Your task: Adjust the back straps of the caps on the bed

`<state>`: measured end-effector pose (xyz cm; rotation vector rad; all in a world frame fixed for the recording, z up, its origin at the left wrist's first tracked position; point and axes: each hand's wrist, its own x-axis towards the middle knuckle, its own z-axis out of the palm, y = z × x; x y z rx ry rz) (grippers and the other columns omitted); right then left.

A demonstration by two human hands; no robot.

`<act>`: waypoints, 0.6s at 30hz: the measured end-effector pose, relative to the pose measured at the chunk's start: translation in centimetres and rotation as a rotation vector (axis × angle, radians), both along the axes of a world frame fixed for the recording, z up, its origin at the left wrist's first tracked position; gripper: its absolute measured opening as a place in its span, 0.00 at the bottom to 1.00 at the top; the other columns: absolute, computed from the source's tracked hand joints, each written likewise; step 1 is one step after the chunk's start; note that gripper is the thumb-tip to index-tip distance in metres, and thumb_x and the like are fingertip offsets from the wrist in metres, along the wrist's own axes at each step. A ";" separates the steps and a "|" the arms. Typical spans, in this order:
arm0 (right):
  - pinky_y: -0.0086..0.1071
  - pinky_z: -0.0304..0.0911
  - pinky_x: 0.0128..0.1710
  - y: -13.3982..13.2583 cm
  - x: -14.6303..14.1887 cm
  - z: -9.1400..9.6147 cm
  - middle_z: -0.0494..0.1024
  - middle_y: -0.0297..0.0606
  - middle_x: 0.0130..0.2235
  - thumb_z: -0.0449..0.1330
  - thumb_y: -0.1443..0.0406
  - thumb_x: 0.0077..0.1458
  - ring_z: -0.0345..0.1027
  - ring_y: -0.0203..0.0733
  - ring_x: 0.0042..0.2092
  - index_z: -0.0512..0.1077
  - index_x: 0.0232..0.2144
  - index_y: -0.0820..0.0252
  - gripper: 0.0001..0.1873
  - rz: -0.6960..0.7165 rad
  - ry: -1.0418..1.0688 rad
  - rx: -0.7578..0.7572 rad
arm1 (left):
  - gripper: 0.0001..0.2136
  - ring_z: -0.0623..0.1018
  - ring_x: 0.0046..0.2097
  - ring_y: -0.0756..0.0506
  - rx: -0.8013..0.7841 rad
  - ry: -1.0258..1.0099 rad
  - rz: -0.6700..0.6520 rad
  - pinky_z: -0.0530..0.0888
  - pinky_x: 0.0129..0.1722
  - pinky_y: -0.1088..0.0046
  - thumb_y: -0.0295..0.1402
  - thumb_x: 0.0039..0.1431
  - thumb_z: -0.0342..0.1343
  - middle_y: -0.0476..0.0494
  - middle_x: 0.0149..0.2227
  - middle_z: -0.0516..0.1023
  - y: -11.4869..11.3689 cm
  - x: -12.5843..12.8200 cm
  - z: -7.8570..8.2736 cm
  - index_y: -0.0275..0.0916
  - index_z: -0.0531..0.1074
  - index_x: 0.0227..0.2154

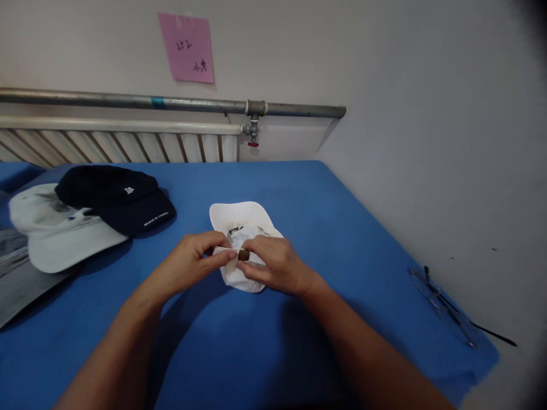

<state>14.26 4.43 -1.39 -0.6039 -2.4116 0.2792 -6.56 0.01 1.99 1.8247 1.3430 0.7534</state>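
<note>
- The white cap (244, 215) lies on the blue table (294, 185) right in front of me, brim pointing away toward the wall, a dark mark showing just behind the brim.
- At its near side, a white strap (221, 249) and a small brown buckle (243, 255) sit between my 2 hands.
- My left hand (199, 257) pinches the strap, thumb and fingertips drawn narrow on it, just beside the buckle.
- My right hand (280, 265) is narrow too, fingers over the buckle's top edge and thumb under its lower one, gripping it; the curled fingers behind are hidden from me.
- Off to my left, well apart, 3 more caps lie in an overlapping row: a navy cap (102, 191) with small white lettering, a pale cap (70, 245) partly under it, and a grey cap (29, 293) cut off by the edge of my view.
- Far to my right, glasses (444, 310) rest at the table's edge near the wall (419, 125).
- Beyond the table stand a white radiator (128, 147) and a metal pipe (200, 105).
- Above them hangs 1 pink sheet (188, 48) reading "252".
</note>
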 end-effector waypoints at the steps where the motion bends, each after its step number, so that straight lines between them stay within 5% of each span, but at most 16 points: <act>1: 0.32 0.60 0.35 0.0 0.0 0.0 0.75 0.37 0.30 0.56 0.61 0.60 0.67 0.39 0.32 0.69 0.34 0.59 0.08 0.007 -0.008 0.018 | 0.12 0.68 0.31 0.49 -0.059 -0.062 0.001 0.64 0.31 0.75 0.42 0.59 0.55 0.50 0.28 0.72 0.1 -0.1 -0.1 0.38 0.74 0.29; 7: 0.33 0.59 0.36 0.0 -0.2 -0.1 0.74 0.38 0.31 0.54 0.61 0.62 0.66 0.40 0.33 0.69 0.36 0.60 0.08 -0.006 -0.038 0.077 | 0.11 0.67 0.29 0.51 -0.194 -0.296 0.034 0.65 0.32 0.75 0.39 0.55 0.58 0.51 0.25 0.70 0.5 -0.1 -0.4 0.36 0.70 0.24; 18: 0.31 0.59 0.37 -0.5 -0.7 0.1 0.75 0.38 0.31 0.55 0.62 0.62 0.67 0.39 0.34 0.71 0.35 0.61 0.08 -0.033 0.032 -0.083 | 0.10 0.70 0.32 0.50 -0.210 -0.343 0.023 0.67 0.35 0.74 0.38 0.55 0.59 0.50 0.27 0.74 0.5 -0.3 -0.4 0.36 0.72 0.26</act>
